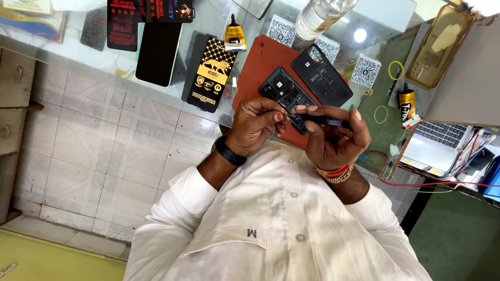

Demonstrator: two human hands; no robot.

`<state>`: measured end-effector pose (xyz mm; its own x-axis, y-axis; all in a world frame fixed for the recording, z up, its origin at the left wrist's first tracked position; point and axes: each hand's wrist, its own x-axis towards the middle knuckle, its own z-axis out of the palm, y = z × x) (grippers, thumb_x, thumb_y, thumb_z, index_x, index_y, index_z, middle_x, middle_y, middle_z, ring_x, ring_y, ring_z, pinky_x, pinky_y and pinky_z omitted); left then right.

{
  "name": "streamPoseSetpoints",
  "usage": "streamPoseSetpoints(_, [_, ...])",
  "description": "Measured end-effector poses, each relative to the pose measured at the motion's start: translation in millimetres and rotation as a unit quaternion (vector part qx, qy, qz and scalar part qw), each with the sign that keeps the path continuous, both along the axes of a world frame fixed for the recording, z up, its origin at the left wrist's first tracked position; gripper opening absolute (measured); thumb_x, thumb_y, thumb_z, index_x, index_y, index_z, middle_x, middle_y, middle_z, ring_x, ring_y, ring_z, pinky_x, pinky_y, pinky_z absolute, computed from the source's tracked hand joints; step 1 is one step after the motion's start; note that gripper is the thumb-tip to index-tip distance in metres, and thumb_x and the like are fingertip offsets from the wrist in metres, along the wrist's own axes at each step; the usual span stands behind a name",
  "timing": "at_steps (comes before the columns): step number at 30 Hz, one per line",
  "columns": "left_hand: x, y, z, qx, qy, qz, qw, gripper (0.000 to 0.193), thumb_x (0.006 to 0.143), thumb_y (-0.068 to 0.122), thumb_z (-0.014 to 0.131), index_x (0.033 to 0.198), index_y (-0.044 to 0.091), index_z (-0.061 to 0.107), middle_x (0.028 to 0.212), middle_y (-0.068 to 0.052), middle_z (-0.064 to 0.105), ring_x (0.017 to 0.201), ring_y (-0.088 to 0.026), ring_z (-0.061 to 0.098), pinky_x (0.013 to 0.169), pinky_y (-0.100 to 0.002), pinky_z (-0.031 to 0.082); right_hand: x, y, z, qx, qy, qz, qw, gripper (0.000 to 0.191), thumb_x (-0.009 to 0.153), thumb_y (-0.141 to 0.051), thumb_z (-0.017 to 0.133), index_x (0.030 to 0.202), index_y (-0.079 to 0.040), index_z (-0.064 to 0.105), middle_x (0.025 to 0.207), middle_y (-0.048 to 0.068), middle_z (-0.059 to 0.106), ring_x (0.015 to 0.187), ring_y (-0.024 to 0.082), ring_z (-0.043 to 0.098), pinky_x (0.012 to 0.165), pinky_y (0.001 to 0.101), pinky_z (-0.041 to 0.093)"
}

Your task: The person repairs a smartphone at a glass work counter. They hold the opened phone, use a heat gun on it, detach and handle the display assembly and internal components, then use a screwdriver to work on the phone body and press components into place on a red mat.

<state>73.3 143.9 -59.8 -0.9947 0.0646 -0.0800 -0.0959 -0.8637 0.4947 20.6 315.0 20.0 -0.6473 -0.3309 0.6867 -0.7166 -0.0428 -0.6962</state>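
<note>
The left hand (255, 125) is curled nearly closed, its fingertips resting on the lower end of the opened phone (285, 96), steadying it. The right hand (336, 138) is closed around a dark screwdriver (320, 120), gripped between thumb and fingers, its tip meeting the phone beside the left fingertips. The phone lies back-up with its inner parts exposed, on a red mat (260, 67) at the near edge of a glass counter (208, 21).

At 1 o'clock from the phone, touching the mat, lies a dark back cover (323, 75), inner face up. At 9 o'clock, a slim black and gold rectangular package (212, 75) lies off the mat; further at 9 o'clock, a plain black slab (156, 52). At 11 o'clock stands a small yellow glue tube (234, 36). Three square black-and-white code cards (365, 70) sit at 12 to 2 o'clock. Well apart at 2 o'clock, a clear amber phone case (440, 44); at 3 o'clock, a second yellow glue tube (406, 104) on a green mat (380, 135). A black and red package (151, 10) lies at the far counter edge, 10 o'clock.
</note>
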Motion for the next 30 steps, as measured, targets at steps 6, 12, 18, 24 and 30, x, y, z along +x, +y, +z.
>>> streamPoseSetpoints(6, [0.1,2.3,-1.8,0.004,-0.007,-0.003,1.0,0.01,0.097,0.001,0.074,0.107,-0.002,0.073,0.096,-0.018,0.076,0.08,-0.021,0.076,0.069,-0.033,0.063,3.0,1.7,-2.4,0.008,-0.019,-0.011,1.0,0.074,0.104,0.005,0.063,0.159,-0.019,0.02,0.116,0.024,0.065,0.099,0.03,0.075,0.087,0.0428,0.068])
streamPoseSetpoints(12, [2.1,5.3,-7.4,0.015,-0.009,-0.015,1.0,0.01,0.097,0.0,0.074,0.106,-0.002,0.073,0.095,-0.018,0.076,0.081,-0.021,0.076,0.07,-0.032,0.063,5.4,2.5,-6.4,0.002,-0.03,-0.018,0.999,0.075,0.103,0.004,0.065,0.16,-0.019,0.021,0.116,0.024,0.064,0.096,0.028,0.074,0.087,0.0433,0.064])
streamPoseSetpoints(18, [4.2,5.1,-10.5,0.01,-0.029,-0.023,0.999,0.012,0.097,0.001,0.074,0.107,-0.004,0.073,0.094,-0.018,0.076,0.079,-0.022,0.076,0.07,-0.032,0.063,6.4,2.6,-13.3,0.0,-0.041,-0.022,0.999,0.074,0.104,0.006,0.063,0.16,-0.017,0.021,0.116,0.022,0.066,0.096,0.027,0.074,0.086,0.0424,0.064])
streamPoseSetpoints(24, [1.1,0.8,4.5,-0.027,-0.021,-0.037,0.999,0.026,0.094,0.006,0.074,0.119,-0.001,0.071,0.104,-0.016,0.077,0.08,-0.017,0.075,0.069,-0.029,0.061,6.1,1.1,-19.3,-0.026,-0.049,-0.03,0.998,0.072,0.104,0.009,0.063,0.159,-0.014,0.024,0.116,0.022,0.065,0.093,0.027,0.073,0.085,0.0413,0.067])
streamPoseSetpoints(30, [5.2,-22.3,33.4,-0.631,0.11,0.121,0.758,0.035,0.092,0.019,0.078,0.123,0.004,0.069,0.123,-0.01,0.072,0.101,-0.023,0.069,0.086,-0.035,0.057,-13.1,-1.7,-44.0,-0.025,-0.053,-0.086,0.995,0.067,0.108,0.014,0.059,0.16,-0.013,0.026,0.117,0.021,0.064,0.097,0.028,0.071,0.089,0.0417,0.068])
